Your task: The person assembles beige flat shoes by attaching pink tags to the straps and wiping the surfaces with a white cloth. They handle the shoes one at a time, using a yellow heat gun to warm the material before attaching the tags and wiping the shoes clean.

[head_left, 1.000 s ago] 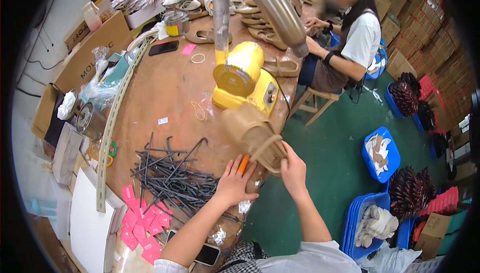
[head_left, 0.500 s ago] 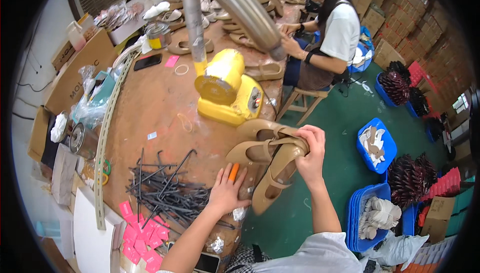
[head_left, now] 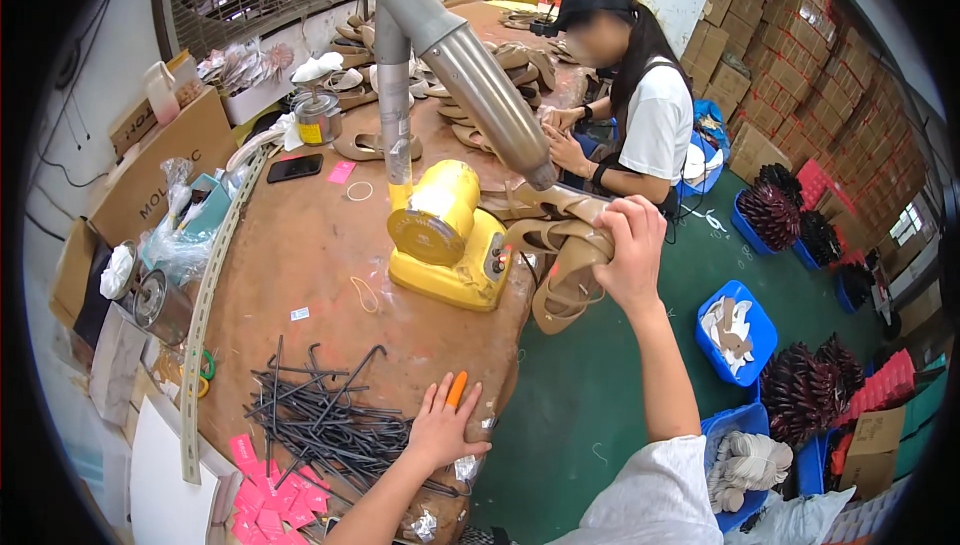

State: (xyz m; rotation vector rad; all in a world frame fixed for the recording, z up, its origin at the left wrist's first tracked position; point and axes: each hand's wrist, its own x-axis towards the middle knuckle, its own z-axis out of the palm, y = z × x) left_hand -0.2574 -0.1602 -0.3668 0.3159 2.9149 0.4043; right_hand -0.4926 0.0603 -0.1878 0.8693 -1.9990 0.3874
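Note:
My right hand (head_left: 634, 253) is closed around several tan strap shoes (head_left: 570, 275), gripped together at one end. They hang beside the table's right edge, just below the mouth of a metal blower pipe (head_left: 497, 100). Whether the shoes touch the yellow blower (head_left: 440, 215) beside them I cannot tell. My left hand (head_left: 445, 430) lies flat near the table edge with its fingers spread, one of them in an orange finger cover (head_left: 456, 389). Close to its left is a heap of thin black bent rods (head_left: 325, 415).
A co-worker (head_left: 645, 125) sits at the table's far right, near piled tan shoes (head_left: 480, 125). Pink cards (head_left: 275, 505) and a metal strip (head_left: 212, 295) lie on the left. Blue baskets (head_left: 738, 370) stand on the green floor. A black phone (head_left: 295, 168) rests far left.
My right hand has carried the shoes forward, away from me, to the blower pipe's mouth. My left hand stays on the table. The whole view has tilted up, showing more of the co-worker.

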